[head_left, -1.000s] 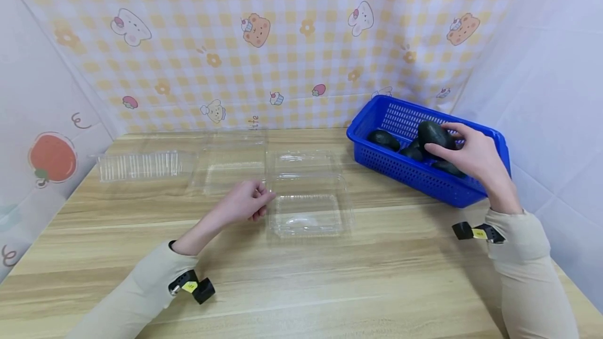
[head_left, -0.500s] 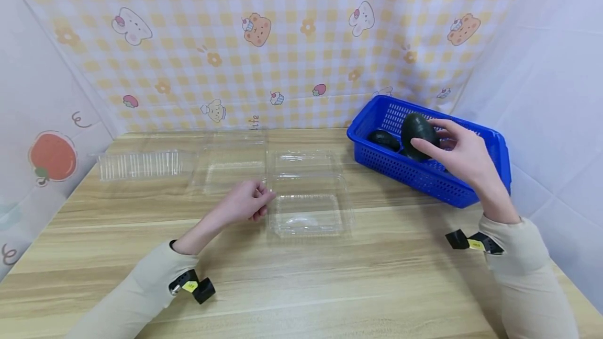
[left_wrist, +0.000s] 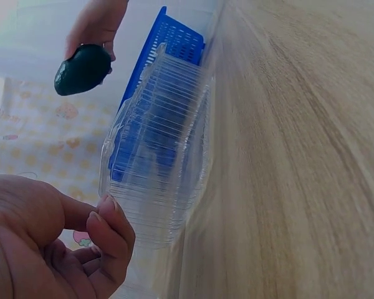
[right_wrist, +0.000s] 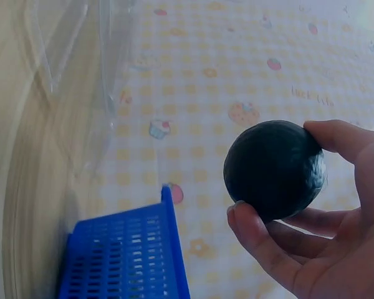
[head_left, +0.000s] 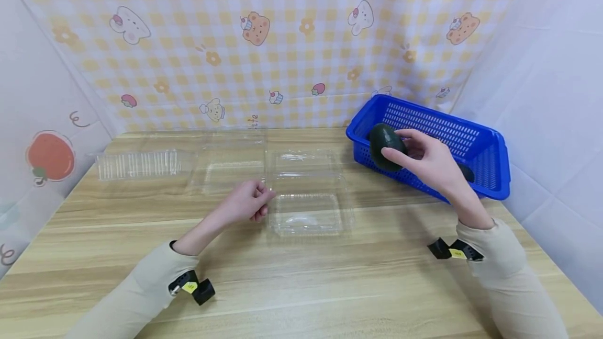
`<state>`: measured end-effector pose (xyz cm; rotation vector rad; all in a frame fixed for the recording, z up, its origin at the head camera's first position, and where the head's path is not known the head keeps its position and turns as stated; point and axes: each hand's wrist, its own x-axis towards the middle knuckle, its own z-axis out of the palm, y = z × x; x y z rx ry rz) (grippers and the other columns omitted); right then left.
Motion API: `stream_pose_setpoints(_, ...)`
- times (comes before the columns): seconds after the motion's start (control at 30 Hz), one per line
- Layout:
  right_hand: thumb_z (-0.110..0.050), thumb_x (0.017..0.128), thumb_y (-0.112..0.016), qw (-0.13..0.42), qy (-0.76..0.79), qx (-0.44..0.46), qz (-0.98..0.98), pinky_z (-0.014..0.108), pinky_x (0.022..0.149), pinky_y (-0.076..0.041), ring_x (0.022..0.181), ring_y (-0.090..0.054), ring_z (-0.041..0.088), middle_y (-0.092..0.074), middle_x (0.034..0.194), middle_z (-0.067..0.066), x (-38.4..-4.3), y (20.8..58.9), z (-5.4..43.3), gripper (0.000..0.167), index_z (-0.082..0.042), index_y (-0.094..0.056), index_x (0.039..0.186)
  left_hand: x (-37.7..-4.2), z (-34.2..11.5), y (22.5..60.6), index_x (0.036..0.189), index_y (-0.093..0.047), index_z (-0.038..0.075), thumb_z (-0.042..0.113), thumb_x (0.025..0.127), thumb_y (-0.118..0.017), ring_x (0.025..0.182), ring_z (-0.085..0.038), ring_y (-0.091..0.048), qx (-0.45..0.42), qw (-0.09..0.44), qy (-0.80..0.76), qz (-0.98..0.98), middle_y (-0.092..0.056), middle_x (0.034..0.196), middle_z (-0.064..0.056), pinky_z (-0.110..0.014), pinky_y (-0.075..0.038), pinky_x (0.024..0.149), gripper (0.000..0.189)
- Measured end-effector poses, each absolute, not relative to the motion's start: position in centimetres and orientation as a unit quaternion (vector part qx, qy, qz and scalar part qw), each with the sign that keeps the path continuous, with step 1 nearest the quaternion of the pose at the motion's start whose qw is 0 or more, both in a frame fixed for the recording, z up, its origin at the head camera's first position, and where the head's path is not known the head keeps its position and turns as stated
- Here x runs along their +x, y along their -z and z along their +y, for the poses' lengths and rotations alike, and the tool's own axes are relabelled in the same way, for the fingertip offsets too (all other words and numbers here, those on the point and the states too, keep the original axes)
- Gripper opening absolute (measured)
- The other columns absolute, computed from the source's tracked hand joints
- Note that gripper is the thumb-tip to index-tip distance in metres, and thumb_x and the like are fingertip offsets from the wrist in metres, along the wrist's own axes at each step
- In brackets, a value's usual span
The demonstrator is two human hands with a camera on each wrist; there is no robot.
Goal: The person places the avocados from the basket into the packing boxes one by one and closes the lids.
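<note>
A dark green avocado (head_left: 385,147) is gripped in my right hand (head_left: 432,164), between thumb and fingers, above the left end of a blue perforated basket (head_left: 424,114). The right wrist view shows the avocado (right_wrist: 269,169) held at its sides, clear of the basket. My left hand (head_left: 247,201) pinches the left edge of a clear plastic clamshell box (head_left: 307,214), which lies with its lid folded back on the table. From the left wrist view, thumb and forefinger meet at the rim of this box (left_wrist: 159,134). Part of another avocado (head_left: 466,172) shows inside the basket; my right hand hides more of the inside.
A second clear clamshell box (head_left: 234,176) lies behind my left hand. Further left is another clear ridged plastic piece (head_left: 141,165). A checked cloth (head_left: 287,61) hangs behind the wooden table (head_left: 330,286), and pale sheets close off both sides.
My right hand has lifted the avocado out of the basket and carried it left, to the basket's left end. The left hand and the clear boxes stay in place.
</note>
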<state>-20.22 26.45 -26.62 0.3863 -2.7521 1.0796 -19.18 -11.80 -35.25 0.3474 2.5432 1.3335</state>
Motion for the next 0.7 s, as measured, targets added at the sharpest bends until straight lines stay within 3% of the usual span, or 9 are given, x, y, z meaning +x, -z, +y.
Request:
stream_pose_setpoints(0.2, -0.049, 0.095, -0.068, 0.048, -0.361, 0.138, -0.921, 0.041, 0.084, -0.047, 0.108, -0.061, 0.026, -0.067, 0.117, 0.013, -19.9, 26.9, 25.1, 0.062, -0.013, -0.054, 0.143, -19.2, -11.8, 35.3, 0.092, -0.055, -0.001, 0.014, 0.105, -0.055, 0.050, -0.013, -0.053, 0.122, 0.127, -0.462, 0.869, -0.058, 0.061, -0.005, -0.024, -0.047, 0.048, 0.020)
stream_pose_setpoints(0.7, -0.057, 0.090, -0.070, -0.055, -0.396, 0.163, -0.902, 0.041, 0.080, -0.054, 0.088, -0.068, 0.018, -0.074, 0.097, 0.001, -20.7, 29.4, 19.7, 0.060, -0.017, -0.061, 0.133, -19.2, -11.7, 35.2, 0.095, -0.056, -0.004, 0.015, 0.106, -0.054, 0.050, -0.013, -0.053, 0.117, 0.135, -0.465, 0.867, -0.057, 0.062, -0.005, -0.024, -0.046, 0.049, 0.022)
